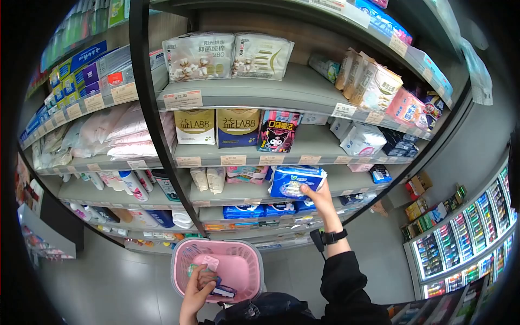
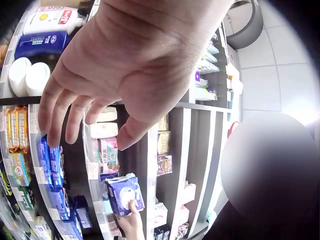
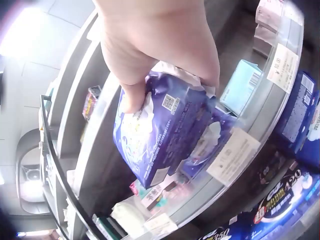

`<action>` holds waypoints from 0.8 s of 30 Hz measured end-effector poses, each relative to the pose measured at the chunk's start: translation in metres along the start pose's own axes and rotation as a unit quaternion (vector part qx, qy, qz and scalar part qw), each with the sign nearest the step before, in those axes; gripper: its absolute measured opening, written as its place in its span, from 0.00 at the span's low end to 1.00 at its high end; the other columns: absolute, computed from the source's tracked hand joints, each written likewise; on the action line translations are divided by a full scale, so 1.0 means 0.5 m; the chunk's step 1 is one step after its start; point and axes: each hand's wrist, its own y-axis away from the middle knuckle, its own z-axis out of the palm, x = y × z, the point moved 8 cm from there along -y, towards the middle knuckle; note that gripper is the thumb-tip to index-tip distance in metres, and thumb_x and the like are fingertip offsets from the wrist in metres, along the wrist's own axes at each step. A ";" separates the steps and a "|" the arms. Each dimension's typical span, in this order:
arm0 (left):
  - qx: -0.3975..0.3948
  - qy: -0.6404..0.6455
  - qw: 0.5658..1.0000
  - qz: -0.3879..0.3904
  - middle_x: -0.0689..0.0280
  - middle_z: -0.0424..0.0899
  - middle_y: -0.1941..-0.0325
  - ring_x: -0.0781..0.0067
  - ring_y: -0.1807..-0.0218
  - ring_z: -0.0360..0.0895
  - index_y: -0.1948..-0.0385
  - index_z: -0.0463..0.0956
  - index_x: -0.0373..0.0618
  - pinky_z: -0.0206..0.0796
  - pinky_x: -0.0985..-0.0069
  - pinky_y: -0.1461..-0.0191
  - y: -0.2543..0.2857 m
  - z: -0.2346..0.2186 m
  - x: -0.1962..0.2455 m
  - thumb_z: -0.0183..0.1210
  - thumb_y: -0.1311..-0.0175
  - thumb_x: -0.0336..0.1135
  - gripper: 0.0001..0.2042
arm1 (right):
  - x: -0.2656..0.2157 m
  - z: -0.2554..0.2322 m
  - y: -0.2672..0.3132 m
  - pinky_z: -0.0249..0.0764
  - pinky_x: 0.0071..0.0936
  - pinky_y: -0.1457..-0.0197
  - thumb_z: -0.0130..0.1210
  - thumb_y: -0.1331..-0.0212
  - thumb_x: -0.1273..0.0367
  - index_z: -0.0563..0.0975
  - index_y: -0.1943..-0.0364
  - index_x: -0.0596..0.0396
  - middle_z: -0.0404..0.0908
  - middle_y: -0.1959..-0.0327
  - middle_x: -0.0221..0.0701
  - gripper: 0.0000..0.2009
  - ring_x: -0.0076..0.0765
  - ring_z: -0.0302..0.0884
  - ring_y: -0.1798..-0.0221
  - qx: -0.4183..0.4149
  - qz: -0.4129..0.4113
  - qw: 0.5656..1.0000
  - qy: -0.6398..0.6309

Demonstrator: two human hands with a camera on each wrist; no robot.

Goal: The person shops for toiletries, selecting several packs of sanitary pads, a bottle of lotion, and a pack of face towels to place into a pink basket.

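My right hand (image 1: 318, 196) grips a blue plastic-wrapped pack of sanitary pads (image 1: 295, 181) by its right side, thumb across the front. In the right wrist view the same pack (image 3: 165, 125) is tilted at the shelf edge, its printed side and code showing. Another purple-blue pack (image 3: 206, 142) lies on the shelf just behind it. My left hand (image 1: 199, 287) is over the pink basket (image 1: 246, 254), fingers loosely bent and holding nothing. Inside the basket a dark blue pack (image 1: 225, 291) and a small pink-white packet (image 1: 210, 262) show around its fingers.
Shelves in front carry white cotton packs (image 1: 200, 57), LA88 boxes (image 1: 195, 127) and a pink-black box (image 1: 279, 131). Price tags line the shelf edges. A black post (image 1: 157, 114) divides the shelving. A drinks cooler (image 1: 460, 238) stands at the right.
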 end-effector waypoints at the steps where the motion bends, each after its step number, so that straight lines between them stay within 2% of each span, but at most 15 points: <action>1: 0.009 0.009 1.000 -0.009 0.60 0.76 0.51 0.73 0.50 0.75 0.36 0.59 0.41 0.67 0.78 0.46 0.004 -0.001 -0.005 0.57 0.40 0.19 0.29 | 0.012 -0.008 -0.019 0.68 0.29 0.38 0.68 0.48 0.72 0.64 0.41 0.59 0.75 0.47 0.33 0.31 0.28 0.71 0.44 0.002 0.010 0.999 0.030; 7: 0.032 -0.016 0.999 -0.018 0.61 0.77 0.51 0.75 0.50 0.75 0.38 0.62 0.41 0.66 0.79 0.46 0.017 -0.003 -0.024 0.56 0.39 0.20 0.26 | 0.088 -0.005 -0.064 0.67 0.29 0.38 0.68 0.48 0.71 0.63 0.40 0.60 0.74 0.46 0.34 0.32 0.29 0.71 0.44 -0.070 0.026 0.996 0.056; 9: 0.037 -0.014 0.999 -0.014 0.62 0.77 0.51 0.75 0.50 0.75 0.39 0.63 0.41 0.66 0.79 0.46 0.018 -0.001 -0.024 0.56 0.39 0.20 0.25 | 0.063 -0.021 -0.052 0.65 0.33 0.36 0.70 0.51 0.70 0.62 0.39 0.63 0.67 0.39 0.41 0.36 0.38 0.67 0.39 0.013 -0.047 0.994 0.103; 10: 0.039 -0.012 0.999 -0.010 0.62 0.77 0.51 0.76 0.50 0.75 0.39 0.64 0.41 0.66 0.80 0.47 0.019 0.000 -0.022 0.56 0.39 0.20 0.24 | 0.048 -0.011 -0.040 0.65 0.33 0.36 0.70 0.51 0.70 0.62 0.39 0.63 0.67 0.39 0.41 0.36 0.38 0.67 0.39 0.012 -0.045 0.994 0.102; 11: 0.041 -0.012 0.999 -0.010 0.62 0.77 0.51 0.76 0.50 0.75 0.39 0.64 0.41 0.66 0.80 0.47 0.020 0.002 -0.021 0.56 0.39 0.20 0.24 | 0.008 -0.004 -0.022 0.64 0.37 0.34 0.71 0.54 0.70 0.62 0.38 0.60 0.62 0.36 0.46 0.37 0.45 0.64 0.36 0.039 -0.111 0.966 0.230; 12: 0.045 -0.016 0.999 -0.011 0.63 0.77 0.51 0.76 0.50 0.75 0.40 0.65 0.41 0.66 0.80 0.47 0.021 0.004 -0.019 0.56 0.38 0.20 0.23 | -0.034 0.011 -0.004 0.63 0.40 0.33 0.72 0.56 0.71 0.62 0.37 0.57 0.57 0.34 0.50 0.39 0.52 0.61 0.34 0.066 -0.176 0.917 0.352; 13: 0.050 -0.020 0.998 -0.011 0.63 0.78 0.52 0.76 0.50 0.75 0.41 0.66 0.40 0.66 0.81 0.47 0.023 0.005 -0.017 0.56 0.38 0.20 0.22 | -0.056 0.024 0.005 0.63 0.40 0.33 0.72 0.56 0.71 0.62 0.37 0.57 0.57 0.34 0.50 0.39 0.52 0.61 0.34 0.064 -0.175 0.918 0.351; 15: 0.057 -0.013 0.998 -0.019 0.63 0.78 0.52 0.77 0.51 0.75 0.42 0.67 0.40 0.66 0.81 0.47 0.025 0.010 -0.015 0.56 0.38 0.20 0.21 | -0.079 0.063 0.016 0.60 0.47 0.31 0.72 0.61 0.71 0.65 0.38 0.49 0.52 0.32 0.54 0.40 0.64 0.55 0.32 0.022 -0.169 0.864 0.473; 16: 0.060 -0.007 0.998 -0.026 0.63 0.78 0.52 0.77 0.51 0.75 0.43 0.68 0.40 0.66 0.81 0.47 0.027 0.010 -0.016 0.56 0.38 0.20 0.20 | -0.071 0.064 0.012 0.64 0.49 0.34 0.72 0.62 0.72 0.67 0.41 0.43 0.51 0.31 0.52 0.38 0.66 0.58 0.34 0.020 -0.168 0.865 0.472; 19: 0.056 -0.007 0.998 -0.012 0.63 0.79 0.52 0.78 0.52 0.75 0.43 0.69 0.39 0.66 0.81 0.47 0.024 0.006 -0.025 0.55 0.38 0.19 0.20 | -0.048 0.060 0.008 0.68 0.46 0.37 0.72 0.61 0.73 0.69 0.43 0.46 0.51 0.31 0.50 0.35 0.65 0.61 0.35 0.032 -0.140 0.889 0.434; 24: 0.065 0.010 0.998 -0.014 0.63 0.78 0.53 0.77 0.52 0.75 0.44 0.69 0.38 0.66 0.81 0.47 0.027 -0.001 -0.040 0.55 0.38 0.19 0.19 | -0.036 0.053 0.005 0.69 0.45 0.38 0.72 0.61 0.74 0.69 0.45 0.48 0.52 0.32 0.49 0.34 0.65 0.63 0.36 0.054 -0.166 0.896 0.409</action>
